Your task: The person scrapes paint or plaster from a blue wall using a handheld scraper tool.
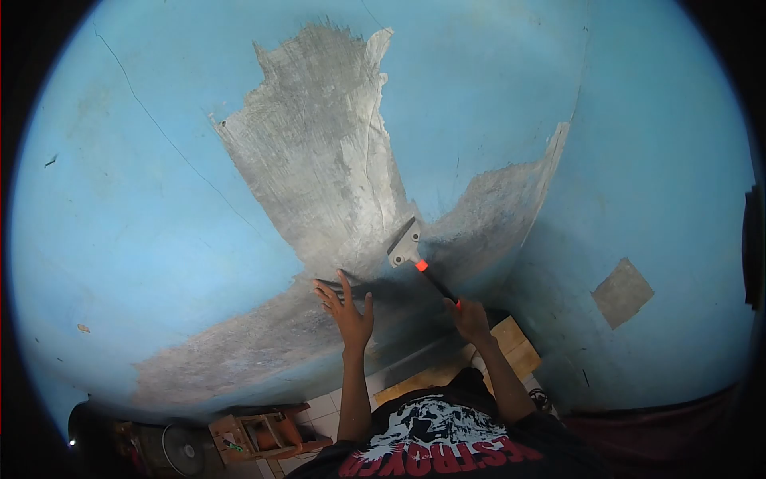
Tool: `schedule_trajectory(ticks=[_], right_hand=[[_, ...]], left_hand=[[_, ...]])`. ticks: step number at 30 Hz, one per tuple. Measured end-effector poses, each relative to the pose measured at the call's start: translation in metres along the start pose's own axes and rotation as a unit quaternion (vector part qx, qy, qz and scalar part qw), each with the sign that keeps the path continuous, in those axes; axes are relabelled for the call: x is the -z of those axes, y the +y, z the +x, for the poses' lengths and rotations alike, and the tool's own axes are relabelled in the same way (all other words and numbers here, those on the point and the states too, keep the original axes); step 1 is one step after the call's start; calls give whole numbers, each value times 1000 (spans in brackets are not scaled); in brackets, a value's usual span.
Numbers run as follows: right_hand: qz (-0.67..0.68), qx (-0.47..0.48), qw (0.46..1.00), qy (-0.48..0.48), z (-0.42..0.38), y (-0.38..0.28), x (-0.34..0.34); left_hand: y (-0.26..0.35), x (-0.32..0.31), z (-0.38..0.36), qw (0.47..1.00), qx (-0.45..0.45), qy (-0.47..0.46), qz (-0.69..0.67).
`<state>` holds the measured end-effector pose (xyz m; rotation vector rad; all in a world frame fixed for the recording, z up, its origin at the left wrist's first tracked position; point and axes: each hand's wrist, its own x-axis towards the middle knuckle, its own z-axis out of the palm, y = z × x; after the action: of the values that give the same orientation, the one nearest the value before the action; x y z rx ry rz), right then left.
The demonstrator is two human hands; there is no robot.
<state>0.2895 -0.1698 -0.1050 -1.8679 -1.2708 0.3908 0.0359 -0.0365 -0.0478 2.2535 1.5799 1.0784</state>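
Observation:
My right hand (471,319) is wrapped round the black handle of a scraper (404,246), which has a wide grey head and an orange collar. The scraper's blade edge lies at the bare grey patch (311,136) of the wall, close to where blue paint begins. To the left, my left hand (348,313) is spread with its fingers apart, fingertips right at the lower part of the bare patch. Ragged paint edges border the grey area, and a paler strip runs down its right side.
Blue painted wall (159,215) with thin cracks surrounds the patch. A side wall on the right carries a small bare square (622,293). Low down stand a wooden stool (259,435), a fan (183,451) and a wooden board (511,347) on the tiled floor (321,407).

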Motion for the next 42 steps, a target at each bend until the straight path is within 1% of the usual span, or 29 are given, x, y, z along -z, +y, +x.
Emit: schedule_trajectory(ticks=[6, 11, 14, 17, 18, 20, 23, 26, 27, 29, 32, 36, 38, 42], right_hand=[[-5, -20, 1000, -7, -2, 11, -1], [-22, 1, 1000, -4, 12, -4, 4], [11, 7, 1000, 2, 2, 4, -5], [-13, 28, 999, 22, -1, 13, -13], [-13, 29, 999, 22, 5, 9, -12], [30, 13, 999, -5, 11, 4, -9], [24, -1, 1000, -13, 4, 13, -16], [17, 17, 1000, 10, -4, 22, -26], [17, 18, 1000, 11, -1, 14, -22], [60, 21, 998, 20, 7, -14, -8], [47, -2, 999, 13, 21, -30, -3], [15, -10, 999, 45, 2, 8, -20], [-9, -56, 997, 58, -14, 34, -30], [-3, -63, 997, 43, -9, 38, -27]], left_hand=[[-3, 1, 0, 1000, 0, -1, 1], [-3, 0, -1, 1000, -4, -1, 0], [-2, 2, 1, 1000, -7, 4, -7], [-4, 2, 3, 1000, 0, -6, 2], [-4, 3, 3, 1000, 0, -6, 3], [-4, 3, -1, 1000, 3, -11, 5], [-1, 3, -1, 1000, -2, 5, -8], [-3, 4, 2, 1000, 0, -3, -9], [-4, 4, 2, 1000, -6, 1, -6], [-4, 3, 1, 1000, -10, 1, -4], [-2, 4, -1, 1000, -1, -1, -3], [-3, 6, 0, 1000, -2, 0, 10], [-4, 7, -1, 1000, 0, 3, 14], [4, 12, -1, 999, -2, 35, -4]])
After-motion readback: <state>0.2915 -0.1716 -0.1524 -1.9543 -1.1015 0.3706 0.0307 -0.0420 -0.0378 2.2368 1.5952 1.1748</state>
